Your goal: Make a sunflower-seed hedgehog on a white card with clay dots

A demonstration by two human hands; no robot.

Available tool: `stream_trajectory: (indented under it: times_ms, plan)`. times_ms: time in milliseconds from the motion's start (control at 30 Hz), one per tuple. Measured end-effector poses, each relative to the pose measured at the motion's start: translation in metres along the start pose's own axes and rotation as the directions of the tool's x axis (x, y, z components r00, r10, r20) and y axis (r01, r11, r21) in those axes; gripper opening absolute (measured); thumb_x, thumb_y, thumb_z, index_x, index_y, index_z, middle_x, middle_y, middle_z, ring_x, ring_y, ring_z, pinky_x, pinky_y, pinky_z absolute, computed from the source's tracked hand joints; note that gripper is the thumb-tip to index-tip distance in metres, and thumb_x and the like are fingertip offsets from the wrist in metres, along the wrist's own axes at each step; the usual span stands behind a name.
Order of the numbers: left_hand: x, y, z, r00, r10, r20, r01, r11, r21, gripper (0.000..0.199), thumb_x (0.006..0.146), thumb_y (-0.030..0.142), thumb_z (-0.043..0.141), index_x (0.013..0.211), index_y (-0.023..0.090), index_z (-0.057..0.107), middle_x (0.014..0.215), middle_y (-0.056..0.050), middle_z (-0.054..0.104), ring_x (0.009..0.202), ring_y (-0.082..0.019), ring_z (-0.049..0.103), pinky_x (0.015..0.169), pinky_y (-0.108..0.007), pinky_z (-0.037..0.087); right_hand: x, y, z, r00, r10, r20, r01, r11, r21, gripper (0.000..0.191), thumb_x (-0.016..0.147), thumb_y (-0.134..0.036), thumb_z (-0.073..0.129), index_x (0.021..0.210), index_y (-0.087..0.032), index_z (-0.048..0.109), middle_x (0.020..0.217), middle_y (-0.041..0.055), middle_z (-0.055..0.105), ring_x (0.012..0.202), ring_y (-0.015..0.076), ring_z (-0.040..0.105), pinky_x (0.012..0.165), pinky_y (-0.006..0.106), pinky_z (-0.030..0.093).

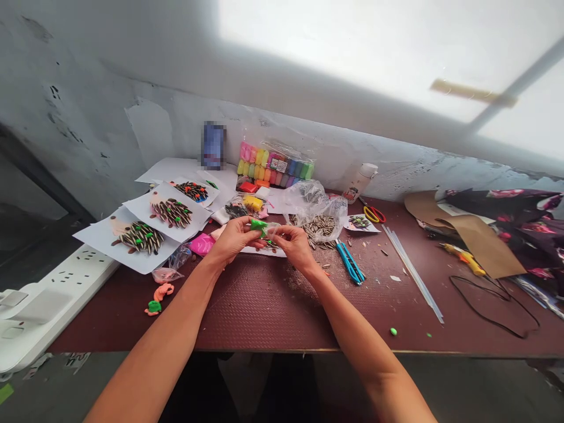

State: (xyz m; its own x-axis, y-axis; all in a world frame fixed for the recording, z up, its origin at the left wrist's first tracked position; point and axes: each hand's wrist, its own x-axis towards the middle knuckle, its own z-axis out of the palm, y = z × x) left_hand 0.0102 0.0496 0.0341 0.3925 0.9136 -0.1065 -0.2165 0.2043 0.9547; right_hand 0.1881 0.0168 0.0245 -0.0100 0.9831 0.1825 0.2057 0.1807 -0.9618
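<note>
My left hand (234, 239) pinches a lump of bright green modelling clay (258, 224). A clear plastic wrapper (271, 229) reaches from the clay to my right hand (294, 245), whose fingers are closed on it. Both hands are above the middle of the table, close together. Beneath them, partly covered, lies a white sheet (264, 251) with green bits on it. Behind my right hand, a clear bag (328, 214) holds striped sunflower seeds (318, 228). A pink clay packet (201, 244) lies left of my left wrist.
Sheets with seed hedgehogs (141, 236) are at left, near a white power strip (74, 282). Coloured clay packs (275, 167) stand against the wall. To the right are a blue utility knife (349, 263), scissors (373, 212), glue sticks (414, 273) and a glue gun (470, 261) with its cord.
</note>
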Motion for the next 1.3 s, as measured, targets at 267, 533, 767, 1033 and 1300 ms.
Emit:
stream_trajectory:
  times_ms: [267, 533, 767, 1033, 1300]
  plan:
    - [-0.001, 0.002, 0.003, 0.998, -0.017, -0.066, 0.024, 0.995, 0.099, 0.031, 0.068, 0.019, 0.086, 0.089, 0.009, 0.067, 0.066, -0.003, 0.072, 0.049, -0.015, 0.068, 0.048, -0.024, 0.058, -0.002, -0.004, 0.001, 1.000, -0.008, 0.014, 0.008, 0.999, -0.039, 0.023, 0.073, -0.041, 0.072, 0.071, -0.019, 0.066, 0.055, -0.0041, 0.055, 0.049, 0.0089, 0.045, 0.047, 0.021, 0.033]
    - [-0.001, 0.001, 0.007, 0.997, -0.068, -0.044, 0.073, 0.988, 0.134, 0.027, 0.073, 0.019, 0.082, 0.093, 0.011, 0.066, 0.065, -0.001, 0.071, 0.052, -0.015, 0.070, 0.050, -0.022, 0.059, -0.004, 0.004, 0.002, 0.999, -0.031, 0.027, 0.035, 0.986, -0.161, 0.017, 0.081, -0.035, 0.070, 0.082, -0.018, 0.073, 0.064, -0.0020, 0.061, 0.055, 0.0107, 0.049, 0.053, 0.023, 0.036]
    - [-0.002, 0.000, 0.009, 0.996, -0.083, -0.040, 0.088, 0.984, 0.154, 0.017, 0.077, 0.016, 0.076, 0.087, 0.012, 0.063, 0.067, -0.002, 0.071, 0.053, -0.015, 0.070, 0.051, -0.023, 0.060, -0.007, -0.006, 0.002, 0.982, -0.180, 0.063, 0.186, 0.829, -0.528, 0.010, 0.085, -0.017, 0.067, 0.080, -0.020, 0.075, 0.074, -0.0002, 0.064, 0.066, 0.0121, 0.052, 0.063, 0.023, 0.035]
    - [-0.001, -0.003, 0.008, 0.997, -0.073, 0.006, 0.071, 0.986, 0.148, 0.015, 0.082, 0.018, 0.072, 0.089, 0.014, 0.060, 0.066, 0.001, 0.069, 0.054, -0.015, 0.072, 0.050, -0.020, 0.059, -0.008, -0.008, 0.002, 0.971, -0.214, 0.107, 0.235, 0.763, -0.602, 0.012, 0.090, -0.016, 0.063, 0.085, -0.019, 0.074, 0.076, -0.0002, 0.059, 0.066, 0.0118, 0.050, 0.063, 0.023, 0.034]
    - [-0.002, -0.003, 0.009, 0.997, -0.069, 0.039, 0.062, 0.985, 0.161, 0.017, 0.081, 0.021, 0.074, 0.087, 0.015, 0.060, 0.068, 0.000, 0.070, 0.055, -0.015, 0.072, 0.050, -0.021, 0.058, -0.008, -0.006, 0.002, 0.965, -0.245, 0.097, 0.251, 0.748, -0.614, 0.011, 0.088, -0.015, 0.062, 0.081, -0.020, 0.070, 0.076, -0.0002, 0.060, 0.068, 0.0130, 0.051, 0.065, 0.024, 0.035]
